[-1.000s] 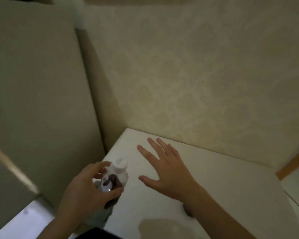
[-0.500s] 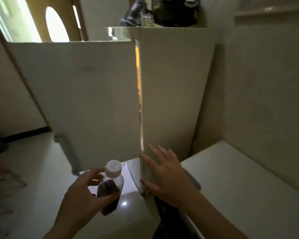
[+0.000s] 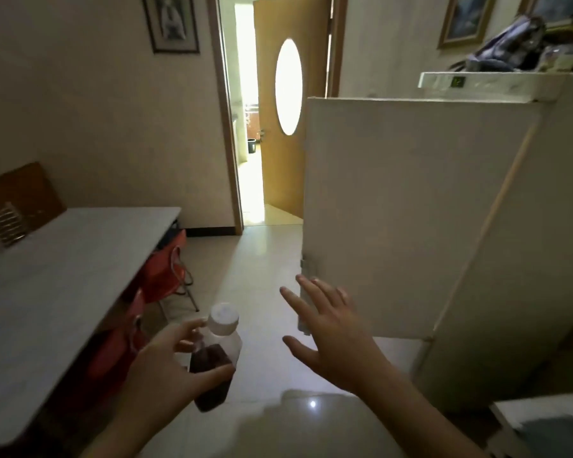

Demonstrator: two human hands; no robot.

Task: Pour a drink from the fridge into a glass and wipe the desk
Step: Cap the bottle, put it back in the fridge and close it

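- Two bare hands show in the lower half of the frame, with a bottle in one and nothing in the other.
- The left hand (image 3: 166, 365), lower centre-left, has its grip curled round the bottle (image 3: 216, 355): thumb across the front of the body, fingers behind the neck.
- The bottle has a white cap (image 3: 225, 317), a clear upper part and dark liquid filling the lower part; it leans slightly to the right and is held in the air over the floor (image 3: 262, 276).
- The right hand (image 3: 331, 332), lower centre, is spread with straight fingers and grips nothing; its fingertips overlap the lower left edge of the fridge door (image 3: 394, 209). Whether they touch it I cannot tell.
- The white fridge door stands ajar at centre right, a lit seam running down its right edge.
- The desk (image 3: 53, 276), with a pale top, fills the left of the frame, red chairs (image 3: 162, 272) tucked beneath it.
- An orange door (image 3: 278, 110) with an oval window stands open at upper centre.
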